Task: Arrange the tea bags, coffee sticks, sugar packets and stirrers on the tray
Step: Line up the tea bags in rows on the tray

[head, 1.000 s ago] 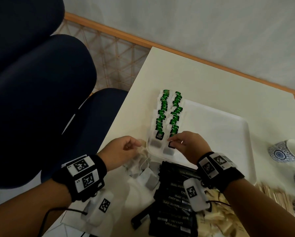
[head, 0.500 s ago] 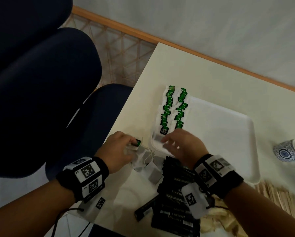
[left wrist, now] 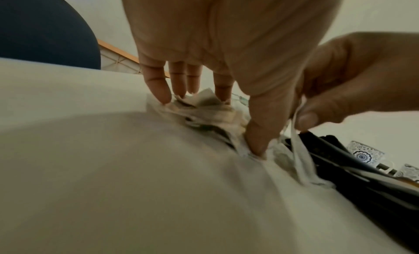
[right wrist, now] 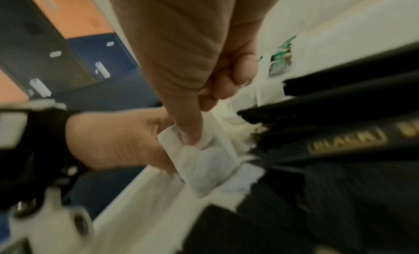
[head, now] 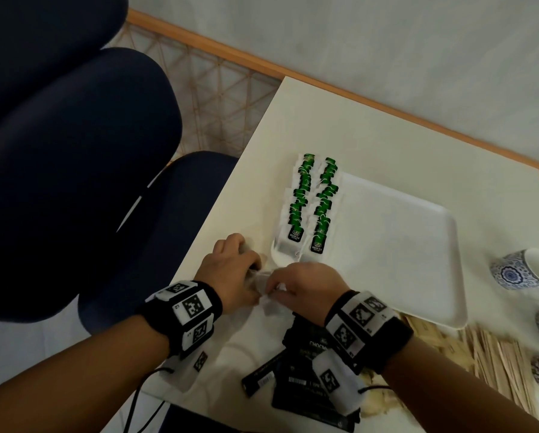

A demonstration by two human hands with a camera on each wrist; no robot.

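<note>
By the coffee sticks, the right hand pinches one tea bag in thumb and forefinger. The left hand pins the loose tea bags with straight fingertips. Lift slowly, freeing strings, toward the green-tagged rows on the tray.

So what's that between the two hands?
Some loose tea bags: the left hand presses a small pile, the right hand pinches one. Both wrist views show it.
</note>
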